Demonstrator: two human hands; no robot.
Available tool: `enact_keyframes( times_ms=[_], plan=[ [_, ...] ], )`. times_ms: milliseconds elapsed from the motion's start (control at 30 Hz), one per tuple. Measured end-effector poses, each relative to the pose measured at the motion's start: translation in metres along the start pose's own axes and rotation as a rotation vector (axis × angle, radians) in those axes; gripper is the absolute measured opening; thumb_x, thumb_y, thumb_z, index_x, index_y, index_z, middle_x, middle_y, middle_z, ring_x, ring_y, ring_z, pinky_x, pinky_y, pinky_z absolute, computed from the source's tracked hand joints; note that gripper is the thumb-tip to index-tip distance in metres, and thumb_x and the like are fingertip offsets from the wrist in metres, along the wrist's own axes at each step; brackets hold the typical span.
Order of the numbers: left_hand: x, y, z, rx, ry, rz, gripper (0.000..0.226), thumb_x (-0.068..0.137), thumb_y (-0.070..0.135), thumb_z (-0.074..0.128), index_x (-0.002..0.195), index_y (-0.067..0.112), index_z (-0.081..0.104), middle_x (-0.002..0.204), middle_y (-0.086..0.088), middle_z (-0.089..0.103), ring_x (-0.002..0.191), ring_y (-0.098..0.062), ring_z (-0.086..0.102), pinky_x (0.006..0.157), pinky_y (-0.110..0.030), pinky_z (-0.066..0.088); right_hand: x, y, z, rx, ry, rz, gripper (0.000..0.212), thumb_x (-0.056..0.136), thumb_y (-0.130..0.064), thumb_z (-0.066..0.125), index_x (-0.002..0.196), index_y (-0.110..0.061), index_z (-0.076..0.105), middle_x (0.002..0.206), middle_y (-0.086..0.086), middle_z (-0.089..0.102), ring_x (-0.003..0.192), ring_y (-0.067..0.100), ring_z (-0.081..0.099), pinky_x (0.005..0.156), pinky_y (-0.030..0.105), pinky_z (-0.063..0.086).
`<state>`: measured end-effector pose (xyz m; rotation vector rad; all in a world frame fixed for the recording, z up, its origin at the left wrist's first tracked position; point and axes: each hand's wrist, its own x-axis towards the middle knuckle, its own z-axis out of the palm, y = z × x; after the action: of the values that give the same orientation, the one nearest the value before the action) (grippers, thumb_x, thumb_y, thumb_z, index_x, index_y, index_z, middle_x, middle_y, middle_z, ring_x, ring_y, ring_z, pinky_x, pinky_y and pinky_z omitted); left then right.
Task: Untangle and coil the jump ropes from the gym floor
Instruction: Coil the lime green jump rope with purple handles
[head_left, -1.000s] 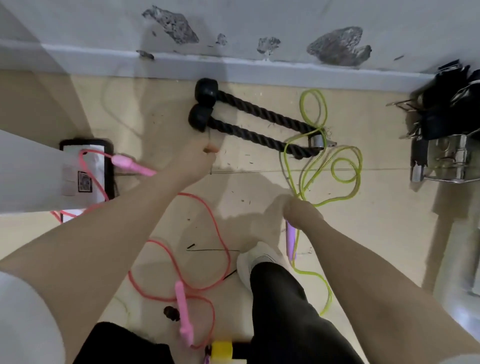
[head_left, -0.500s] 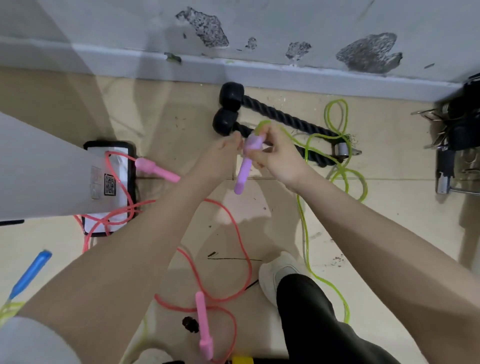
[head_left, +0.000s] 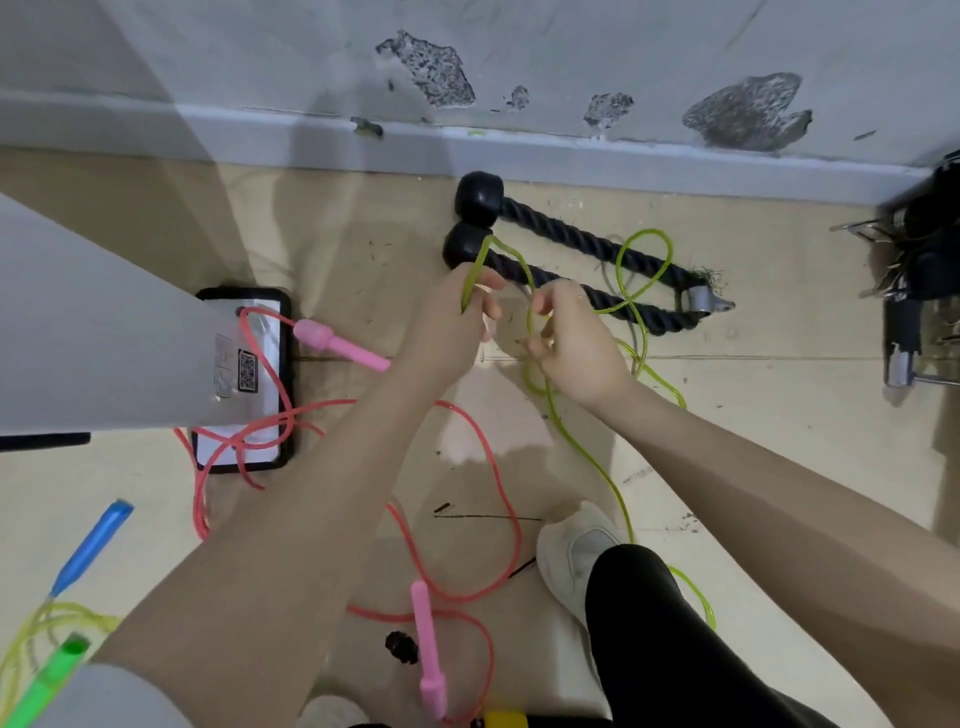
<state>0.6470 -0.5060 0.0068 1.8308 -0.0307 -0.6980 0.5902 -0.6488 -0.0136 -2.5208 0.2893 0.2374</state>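
A yellow-green jump rope (head_left: 644, 270) lies looped over the floor near the wall and trails back past my shoe. My left hand (head_left: 457, 322) grips one stretch of this cord, which arches up in a short loop between both hands. My right hand (head_left: 571, 343) pinches the cord's other side with curled fingers. Its purple handle is hidden, likely inside my left fist. A pink-handled jump rope (head_left: 498, 499) with a red cord sprawls on the floor below my arms, one handle (head_left: 337, 340) at the left, the other (head_left: 428, 660) near my feet.
A thick black rope attachment (head_left: 571, 249) with a metal clip lies against the wall beyond my hands. A black-edged scale (head_left: 244, 384) sits at left under the red cord. Blue (head_left: 93, 545) and green (head_left: 47, 680) handles lie lower left. Metal gym gear (head_left: 914, 291) stands at right.
The purple handle, held up between both hands half a second ago, is out of sight. My hands have drawn slightly apart, with a loop of green cord now between them.
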Motion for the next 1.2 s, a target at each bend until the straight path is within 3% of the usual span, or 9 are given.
enact_keyframes(
  times_ms=[167, 233, 300, 500, 733, 833, 933, 1033, 1200],
  plan=[
    [-0.018, 0.012, 0.016, 0.053, -0.307, 0.088, 0.018, 0.095, 0.019, 0.048, 0.084, 0.03, 0.057, 0.054, 0.008, 0.045, 0.035, 0.003, 0.042, 0.048, -0.02, 0.037, 0.002, 0.005, -0.015, 0.13, -0.074, -0.107, 0.064, 0.072, -0.02, 0.061, 0.133, -0.01, 0.045, 0.131, 0.014, 0.045, 0.124, 0.028, 0.041, 0.107, 0.033, 0.032],
    [-0.021, 0.014, 0.019, -0.003, -0.359, 0.064, 0.025, 0.097, 0.025, 0.047, 0.079, 0.031, 0.063, 0.053, 0.008, 0.038, 0.034, -0.003, 0.034, 0.048, -0.025, 0.039, 0.0, 0.006, -0.025, 0.241, -0.083, -0.07, 0.036, 0.078, -0.014, 0.059, 0.114, -0.007, 0.06, 0.114, 0.013, 0.061, 0.108, 0.025, 0.054, 0.096, 0.028, 0.041],
    [-0.023, 0.016, 0.018, -0.151, -0.429, 0.023, 0.022, 0.098, 0.027, 0.045, 0.104, 0.033, 0.066, 0.06, 0.004, 0.033, 0.037, -0.006, 0.026, 0.042, -0.022, 0.038, -0.005, 0.004, -0.037, 0.444, -0.103, 0.056, 0.01, 0.084, -0.005, 0.059, 0.093, -0.007, 0.064, 0.107, 0.017, 0.064, 0.099, 0.021, 0.058, 0.088, 0.025, 0.043],
    [-0.02, 0.018, 0.008, -0.652, -0.195, 0.083, 0.04, 0.101, 0.01, 0.033, 0.131, 0.035, 0.041, 0.093, 0.003, 0.067, 0.037, -0.004, 0.031, 0.04, -0.015, 0.029, -0.017, 0.009, -0.041, 0.451, -0.398, 0.16, 0.02, 0.089, -0.01, 0.053, 0.07, -0.016, 0.051, 0.049, -0.005, 0.047, 0.049, 0.014, 0.046, 0.056, 0.023, 0.043],
    [-0.024, 0.014, -0.028, -0.809, -0.114, -0.045, 0.039, 0.102, 0.025, 0.034, 0.139, 0.036, 0.032, 0.104, 0.001, 0.072, 0.03, -0.005, 0.024, 0.038, -0.016, 0.031, -0.021, 0.022, -0.029, 0.414, -0.35, 0.193, 0.021, 0.1, -0.016, 0.039, 0.082, -0.018, 0.049, 0.063, -0.004, 0.041, 0.051, 0.002, 0.044, 0.054, 0.016, 0.037],
    [-0.03, 0.012, -0.03, -0.653, -0.196, -0.203, 0.043, 0.096, 0.053, 0.034, 0.13, 0.033, 0.05, 0.107, -0.004, 0.071, 0.028, -0.005, 0.018, 0.038, -0.018, 0.03, -0.015, 0.004, -0.019, 0.006, -0.435, -0.07, 0.021, 0.101, -0.016, 0.038, 0.095, -0.015, 0.058, 0.081, -0.004, 0.048, 0.082, 0.015, 0.05, 0.063, 0.018, 0.029],
    [-0.035, 0.012, -0.035, -0.801, -0.258, -0.175, 0.029, 0.097, 0.039, 0.037, 0.117, 0.038, 0.058, 0.113, -0.009, 0.069, 0.035, -0.007, 0.04, 0.049, -0.02, 0.043, -0.016, -0.018, -0.005, -0.304, -0.562, -0.194, 0.033, 0.101, -0.027, 0.035, 0.121, -0.011, 0.056, 0.107, 0.009, 0.056, 0.099, 0.026, 0.051, 0.074, 0.027, 0.032],
    [-0.033, 0.008, -0.041, -1.014, -0.316, -0.198, 0.041, 0.088, 0.034, 0.04, 0.107, 0.012, 0.068, 0.097, -0.011, 0.072, 0.058, -0.014, 0.064, 0.048, -0.019, 0.048, -0.013, -0.033, -0.005, -0.323, -0.353, -0.216, 0.033, 0.101, -0.033, 0.034, 0.122, -0.018, 0.054, 0.102, 0.01, 0.057, 0.094, 0.026, 0.055, 0.072, 0.033, 0.042],
    [-0.041, 0.004, -0.038, -0.808, -0.264, -0.117, 0.031, 0.091, 0.032, 0.04, 0.097, 0.013, 0.063, 0.042, 0.006, 0.037, 0.029, -0.002, 0.021, 0.031, -0.012, 0.014, 0.008, -0.021, -0.025, 0.322, 0.025, 0.192, 0.025, 0.099, -0.023, 0.04, 0.096, -0.009, 0.06, 0.062, -0.004, 0.048, 0.055, 0.016, 0.046, 0.051, 0.026, 0.036]
  ],
)
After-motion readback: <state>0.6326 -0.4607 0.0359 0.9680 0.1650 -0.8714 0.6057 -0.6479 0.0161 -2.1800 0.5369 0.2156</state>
